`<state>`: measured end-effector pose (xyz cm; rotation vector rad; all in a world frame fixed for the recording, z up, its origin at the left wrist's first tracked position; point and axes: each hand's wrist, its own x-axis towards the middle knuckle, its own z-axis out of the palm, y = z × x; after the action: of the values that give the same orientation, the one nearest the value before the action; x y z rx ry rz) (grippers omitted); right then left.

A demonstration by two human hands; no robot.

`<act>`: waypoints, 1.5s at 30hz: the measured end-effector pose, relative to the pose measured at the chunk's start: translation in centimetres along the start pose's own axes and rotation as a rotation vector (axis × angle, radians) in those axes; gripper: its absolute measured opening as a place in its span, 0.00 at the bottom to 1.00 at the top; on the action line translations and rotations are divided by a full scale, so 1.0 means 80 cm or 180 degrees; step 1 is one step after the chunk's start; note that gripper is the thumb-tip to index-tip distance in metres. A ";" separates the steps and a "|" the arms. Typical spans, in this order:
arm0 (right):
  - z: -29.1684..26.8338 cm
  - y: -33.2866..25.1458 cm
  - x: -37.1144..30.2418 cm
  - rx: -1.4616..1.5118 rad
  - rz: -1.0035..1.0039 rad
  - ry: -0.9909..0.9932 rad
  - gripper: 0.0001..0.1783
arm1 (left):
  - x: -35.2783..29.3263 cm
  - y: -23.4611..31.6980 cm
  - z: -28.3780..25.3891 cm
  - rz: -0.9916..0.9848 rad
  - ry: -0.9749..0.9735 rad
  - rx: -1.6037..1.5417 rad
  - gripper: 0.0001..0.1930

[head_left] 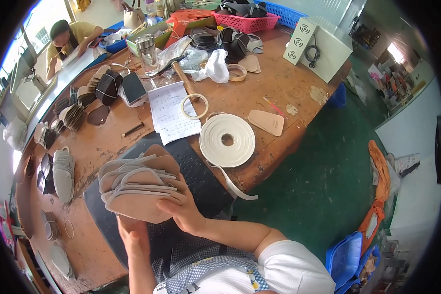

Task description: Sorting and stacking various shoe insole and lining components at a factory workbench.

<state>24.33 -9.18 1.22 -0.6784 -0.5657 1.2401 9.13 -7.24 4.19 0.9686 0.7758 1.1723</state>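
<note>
1. The right hand pinches the right edge of a fanned stack of tan pieces, thumb on the front face.
2. The left hand is under the stack; its fingers are largely hidden, so I cannot tell its grip.
3. The stack is above the black mat.
4. Right of the mat lies a white roll; beyond the mat, a written sheet.

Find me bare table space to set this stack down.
The tabletop is bare between the white box and the red pen, and between the tall pale stack on the left and the black mat. It's crowded at the far end, around the pink basket and white plastic bag.
</note>
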 end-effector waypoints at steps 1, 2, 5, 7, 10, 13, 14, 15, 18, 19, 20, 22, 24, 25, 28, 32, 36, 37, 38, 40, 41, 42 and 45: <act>0.002 0.002 -0.001 0.0265 -0.0052 -0.0023 0.36 | -0.006 -0.011 0.007 -0.0081 0.0007 -0.0098 0.71; 0.003 0.004 -0.002 0.0526 -0.0107 -0.0042 0.32 | -0.012 -0.020 0.012 -0.0165 0.0012 -0.0200 0.71; 0.004 0.013 -0.009 -0.0244 -0.0276 -0.0444 0.50 | -0.012 -0.030 -0.009 0.0068 0.0010 -0.0014 0.60; 0.006 -0.014 -0.008 -0.0769 -0.0079 -0.0947 0.67 | 0.001 -0.019 -0.017 0.0314 -0.0194 0.0276 0.53; -0.022 -0.033 0.001 -0.2735 -0.0523 -0.1765 0.67 | 0.006 -0.004 -0.040 0.0243 -0.0126 0.0000 0.53; -0.072 -0.124 0.018 -0.3041 -0.0698 -0.0768 0.39 | 0.006 0.000 -0.078 -0.0071 -0.0381 -0.0556 0.53; -0.089 -0.154 0.022 -0.2981 -0.0633 0.0176 0.28 | 0.004 0.002 -0.085 -0.0253 -0.0612 -0.0725 0.53; -0.142 -0.179 0.036 -0.3722 -0.1421 0.0752 0.16 | -0.001 0.000 -0.090 -0.0261 -0.0549 -0.0636 0.51; -0.260 -0.243 0.079 -0.5256 -0.2046 0.1674 0.05 | -0.018 -0.026 -0.120 -0.0084 -0.0263 -0.0337 0.51; -0.288 -0.253 0.080 -0.5652 -0.1907 0.1692 0.06 | -0.021 -0.034 -0.124 -0.0018 -0.0039 -0.0101 0.52; -0.308 -0.258 0.081 -0.6039 -0.1758 0.1694 0.07 | -0.018 -0.030 -0.116 -0.0024 -0.0027 -0.0125 0.52; -0.325 -0.260 0.076 -0.6398 -0.1776 0.1416 0.07 | -0.013 -0.010 -0.081 -0.0200 -0.0280 0.0440 0.53; -0.327 -0.257 0.077 -0.6716 -0.1790 0.1130 0.08 | -0.013 -0.008 -0.056 -0.0041 0.0088 0.0482 0.49; -0.327 -0.258 0.078 -0.6844 -0.1817 0.1043 0.08 | -0.010 -0.001 -0.050 -0.0113 -0.0109 0.0568 0.47; -0.335 -0.261 0.080 -0.7125 -0.1789 0.0889 0.08 | 0.007 0.028 -0.014 -0.0459 -0.0737 0.0626 0.44; -0.314 -0.268 0.083 -0.7119 -0.1824 0.0703 0.07 | -0.016 -0.009 -0.042 0.0083 0.0573 0.0592 0.47; -0.324 -0.269 0.079 -0.7106 -0.1930 0.0422 0.07 | 0.004 0.015 -0.038 -0.0556 -0.0496 0.0547 0.50; -0.326 -0.269 0.079 -0.7147 -0.1980 0.0399 0.06 | 0.005 0.014 -0.037 -0.0583 -0.0516 0.0432 0.51; -0.325 -0.267 0.081 -0.7174 -0.2041 0.0370 0.06 | 0.004 0.016 -0.037 -0.0600 -0.0528 0.0328 0.52; -0.333 -0.270 0.081 -0.7151 -0.1953 0.0536 0.05 | -0.011 -0.001 -0.061 -0.0458 -0.0129 0.0340 0.53; -0.335 -0.270 0.082 -0.7111 -0.1875 0.0678 0.05 | -0.019 -0.011 -0.076 -0.0307 0.0291 0.0356 0.54; -0.332 -0.270 0.083 -0.7104 -0.1883 0.0671 0.05 | -0.021 -0.018 -0.086 -0.0300 0.0297 0.0359 0.54; -0.325 -0.272 0.081 -0.6485 -0.2065 0.0922 0.09 | -0.023 -0.026 -0.104 -0.0198 0.0418 0.0179 0.57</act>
<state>58.78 -10.87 -0.33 -2.0158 -1.5789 -0.4755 2.10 -7.55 -1.05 0.9141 0.9416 1.1738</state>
